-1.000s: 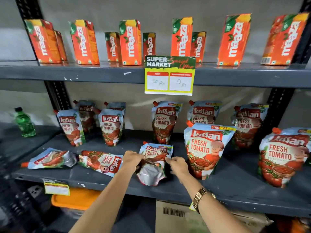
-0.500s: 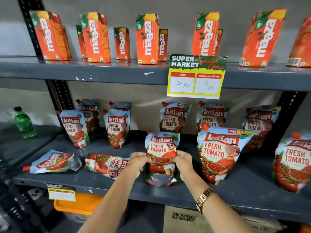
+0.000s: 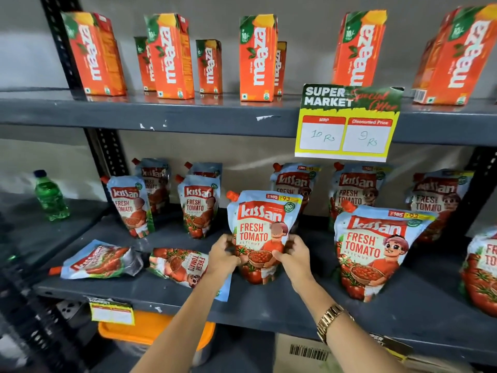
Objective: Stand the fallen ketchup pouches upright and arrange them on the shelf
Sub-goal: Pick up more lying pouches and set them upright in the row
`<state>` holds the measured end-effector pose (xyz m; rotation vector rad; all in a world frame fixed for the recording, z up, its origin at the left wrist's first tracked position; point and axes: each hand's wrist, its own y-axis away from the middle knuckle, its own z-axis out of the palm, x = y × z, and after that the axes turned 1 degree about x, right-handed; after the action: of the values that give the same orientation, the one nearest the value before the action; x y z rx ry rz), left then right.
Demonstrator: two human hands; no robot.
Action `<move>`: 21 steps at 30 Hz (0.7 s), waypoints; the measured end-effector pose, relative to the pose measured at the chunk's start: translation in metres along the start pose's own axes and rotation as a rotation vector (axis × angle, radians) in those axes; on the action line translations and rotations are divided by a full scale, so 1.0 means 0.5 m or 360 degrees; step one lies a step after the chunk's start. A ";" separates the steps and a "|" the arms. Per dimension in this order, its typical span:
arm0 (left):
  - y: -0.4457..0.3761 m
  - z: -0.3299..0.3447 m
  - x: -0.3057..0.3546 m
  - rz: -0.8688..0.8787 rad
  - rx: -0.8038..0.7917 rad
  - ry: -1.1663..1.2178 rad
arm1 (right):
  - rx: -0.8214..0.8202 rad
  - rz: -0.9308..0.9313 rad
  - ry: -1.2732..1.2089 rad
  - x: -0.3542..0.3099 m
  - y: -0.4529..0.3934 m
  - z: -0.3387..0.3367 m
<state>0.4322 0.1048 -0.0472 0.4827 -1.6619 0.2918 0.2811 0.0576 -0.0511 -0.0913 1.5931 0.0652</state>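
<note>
Both hands grip one ketchup pouch point(image 3: 262, 232): left hand point(image 3: 223, 255) on its left edge, right hand point(image 3: 294, 253) on its right edge. It stands upright on the grey shelf point(image 3: 269, 305), just right of two fallen pouches point(image 3: 139, 262)

Two bare forearms rise from the bottom edge of the frame, with no sleeves showing. The right wrist, at lower right, wears a gold-coloured watch point(image 3: 331, 321) with a metal link band. A thin ring point(image 3: 238, 261) sits on a finger of the left hand point(image 3: 223, 255).
</note>
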 end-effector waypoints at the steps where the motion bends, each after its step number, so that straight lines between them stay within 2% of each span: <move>1: -0.001 -0.001 -0.003 0.0003 -0.0028 0.0003 | -0.0001 0.0009 -0.0027 0.004 0.001 0.000; 7: -0.009 -0.006 -0.003 -0.0044 -0.0064 -0.0031 | 0.0148 -0.0003 0.0028 0.021 0.017 -0.002; 11: 0.002 -0.016 -0.001 -0.0110 -0.0057 -0.0032 | 0.0366 -0.0137 0.0127 0.029 0.043 0.005; 15: 0.013 -0.030 -0.012 -0.0186 0.0223 -0.0014 | 0.0483 -0.0325 0.0285 0.035 0.066 0.007; 21: 0.052 -0.065 -0.011 -0.0176 0.0618 0.0008 | 0.0299 -0.0435 0.0404 0.021 0.083 0.011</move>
<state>0.4488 0.1431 -0.0455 0.8602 -1.5704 0.5370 0.2820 0.0993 -0.0626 -0.1754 1.8176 -0.3193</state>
